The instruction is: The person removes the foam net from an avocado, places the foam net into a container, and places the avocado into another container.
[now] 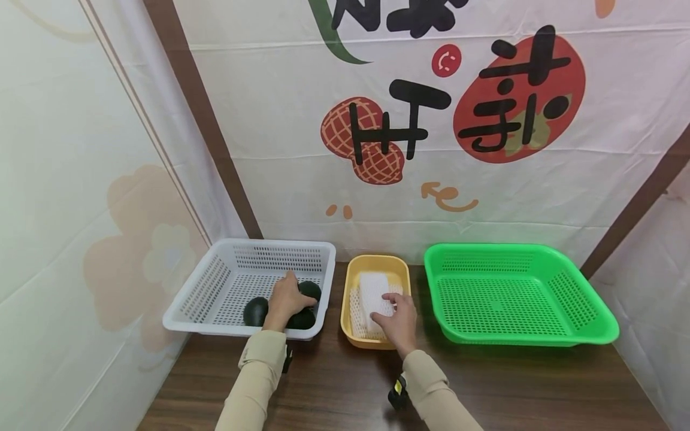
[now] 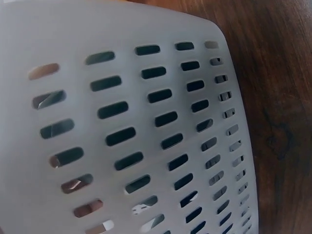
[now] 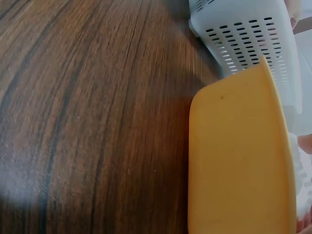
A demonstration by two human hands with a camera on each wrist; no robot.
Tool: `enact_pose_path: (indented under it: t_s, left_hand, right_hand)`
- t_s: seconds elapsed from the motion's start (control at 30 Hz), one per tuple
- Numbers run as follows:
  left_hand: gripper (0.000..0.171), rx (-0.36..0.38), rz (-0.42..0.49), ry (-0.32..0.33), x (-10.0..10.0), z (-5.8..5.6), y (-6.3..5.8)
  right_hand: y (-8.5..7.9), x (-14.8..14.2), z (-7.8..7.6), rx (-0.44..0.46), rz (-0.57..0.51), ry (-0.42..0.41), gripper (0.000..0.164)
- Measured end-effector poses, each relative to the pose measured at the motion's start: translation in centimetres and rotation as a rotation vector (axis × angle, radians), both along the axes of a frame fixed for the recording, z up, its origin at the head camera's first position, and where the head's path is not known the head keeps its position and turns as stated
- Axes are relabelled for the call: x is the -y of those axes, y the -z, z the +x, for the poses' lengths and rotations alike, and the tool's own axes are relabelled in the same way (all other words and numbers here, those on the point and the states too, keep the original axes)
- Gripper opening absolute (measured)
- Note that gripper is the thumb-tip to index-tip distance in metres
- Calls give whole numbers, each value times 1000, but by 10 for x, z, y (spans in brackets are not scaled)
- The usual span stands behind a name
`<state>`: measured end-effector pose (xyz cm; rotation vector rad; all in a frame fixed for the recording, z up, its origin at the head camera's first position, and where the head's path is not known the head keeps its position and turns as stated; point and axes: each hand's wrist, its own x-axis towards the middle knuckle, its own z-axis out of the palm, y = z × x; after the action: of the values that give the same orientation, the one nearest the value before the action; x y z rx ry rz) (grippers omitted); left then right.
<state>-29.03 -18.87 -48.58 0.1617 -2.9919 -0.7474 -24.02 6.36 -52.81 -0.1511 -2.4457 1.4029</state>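
Note:
My left hand [image 1: 286,302] reaches into the white basket [image 1: 212,328], thumb and index finger spread beside a dark green, smooth, rounded fruit [image 1: 309,290]. Two more such fruits lie close by, one left of the hand [image 1: 256,311] and another partly under it [image 1: 303,319]. In the left wrist view the basket's slotted wall [image 2: 161,97] hides most of the hand. My right hand [image 1: 400,322] is over the yellow tray [image 1: 351,270], its thumb and fingers apart at a white foam net sleeve [image 1: 372,287]. More white netting [image 1: 357,317] lies underneath.
A larger green basket [image 1: 496,302] stands on the brown wooden table [image 1: 345,389], right of the tray. Printed cloth walls [image 1: 269,120] rise behind and at both sides. The tray's tall yellow side [image 3: 239,161] stands close to the right wrist camera.

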Motion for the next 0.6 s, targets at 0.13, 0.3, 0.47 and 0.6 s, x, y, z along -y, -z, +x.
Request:
enact_pose_path:
  t_s: [0.13, 0.3, 0.47, 0.6]
  left_hand:
    - [55, 26, -11, 1, 1, 0, 1]
    - [50, 40, -4, -7, 1, 3, 0]
    - [51, 39, 2, -7, 0, 6, -2]
    - [55, 8, -4, 12, 0, 9, -4]
  right_hand:
    - [0, 0, 0, 29, 15, -3, 43]
    - [-2, -1, 1, 43, 15, -3, 44]
    - [-4, -1, 1, 44, 3, 4, 44]
    - [-3, -4, 1, 24, 9, 1, 44]
